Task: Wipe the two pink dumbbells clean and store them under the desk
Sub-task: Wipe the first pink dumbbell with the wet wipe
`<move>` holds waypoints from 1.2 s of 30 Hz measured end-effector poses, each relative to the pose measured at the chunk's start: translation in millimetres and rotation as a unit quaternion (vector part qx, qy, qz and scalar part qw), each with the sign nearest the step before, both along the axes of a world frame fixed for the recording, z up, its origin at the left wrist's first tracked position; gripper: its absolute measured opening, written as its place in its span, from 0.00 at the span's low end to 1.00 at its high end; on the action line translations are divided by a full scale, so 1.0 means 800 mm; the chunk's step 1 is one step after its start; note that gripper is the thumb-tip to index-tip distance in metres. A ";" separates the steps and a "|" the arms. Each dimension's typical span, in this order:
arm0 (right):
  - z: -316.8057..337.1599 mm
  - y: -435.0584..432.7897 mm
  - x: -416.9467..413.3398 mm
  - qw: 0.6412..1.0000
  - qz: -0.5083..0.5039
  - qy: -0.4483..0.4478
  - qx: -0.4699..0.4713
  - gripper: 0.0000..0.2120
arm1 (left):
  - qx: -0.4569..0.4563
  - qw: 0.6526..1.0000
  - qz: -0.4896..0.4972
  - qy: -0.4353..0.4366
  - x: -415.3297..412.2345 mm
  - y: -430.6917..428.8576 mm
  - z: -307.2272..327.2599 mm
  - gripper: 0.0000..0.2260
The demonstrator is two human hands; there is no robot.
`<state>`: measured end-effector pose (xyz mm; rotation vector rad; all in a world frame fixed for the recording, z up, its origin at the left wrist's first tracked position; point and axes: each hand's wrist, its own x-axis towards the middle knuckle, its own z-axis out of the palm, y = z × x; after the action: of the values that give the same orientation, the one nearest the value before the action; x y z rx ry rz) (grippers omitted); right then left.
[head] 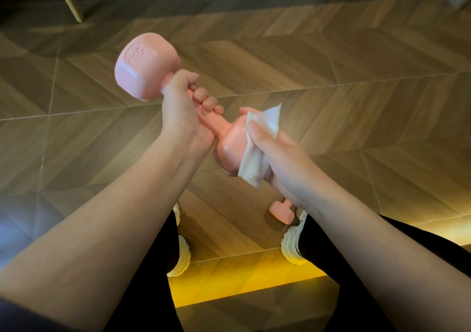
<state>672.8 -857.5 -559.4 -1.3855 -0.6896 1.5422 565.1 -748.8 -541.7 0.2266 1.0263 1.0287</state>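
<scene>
- Two pink dumbbells are showing in the head view, and only one of them is being handled.
- The first dumbbell (pixel 146 67) is being held up in the air above the floor (pixel 331 51), tilted, with one head up at the left and the other head lower at the right.
- The left hand (pixel 183 109) is gripping this dumbbell's bar, with its fingers curled tightly round it just below the upper head.
- The right hand (pixel 277 153) is cupping the lower head and pinching one white wipe (pixel 254 163) against it with the thumb.
- The wipe is lying crumpled between that palm and the pink head, with a corner sticking up above the fingers.
- The second dumbbell (pixel 281 210) is lying on the floor beneath the right forearm, which is hiding part of it.
- Two white shoes are standing on the floor: the left shoe (pixel 182 257) below the left forearm, and the right shoe (pixel 293 247) just beside the second dumbbell.
- One pale wooden leg (pixel 70 0) is slanting down at the top left.
</scene>
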 end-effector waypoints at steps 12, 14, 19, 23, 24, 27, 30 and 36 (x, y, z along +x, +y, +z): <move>-0.005 0.000 0.004 0.996 0.045 -0.058 0.046 0.31 | -0.009 1.000 0.003 -0.026 -0.001 0.002 0.000 0.13; -0.005 0.001 0.007 0.998 0.050 -0.021 0.038 0.30 | -0.007 1.000 0.005 -0.025 -0.002 0.004 0.001 0.13; -0.003 0.002 0.010 0.995 0.087 0.012 0.054 0.31 | -0.017 0.999 0.015 -0.029 -0.011 0.010 0.001 0.13; -0.004 0.002 0.007 0.996 0.071 -0.004 0.056 0.31 | -0.012 0.999 0.013 -0.042 -0.014 0.011 0.003 0.13; -0.004 0.004 0.005 0.998 0.054 0.006 0.044 0.28 | -0.009 0.999 0.011 -0.045 -0.013 0.010 0.003 0.13; -0.003 0.007 0.006 0.997 0.025 0.071 -0.029 0.24 | 0.006 0.998 0.004 -0.056 -0.008 0.005 0.003 0.14; -0.001 0.007 0.009 0.987 0.019 0.146 -0.069 0.26 | 0.029 0.998 -0.014 -0.059 -0.001 0.002 0.003 0.14; -0.005 0.002 0.006 0.996 -0.028 0.079 -0.015 0.27 | 0.017 0.999 -0.005 -0.027 0.006 -0.003 0.003 0.13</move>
<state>677.6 -855.6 -563.4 -1.2781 -0.5290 1.6045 569.6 -751.0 -539.4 0.2302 0.9591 1.0381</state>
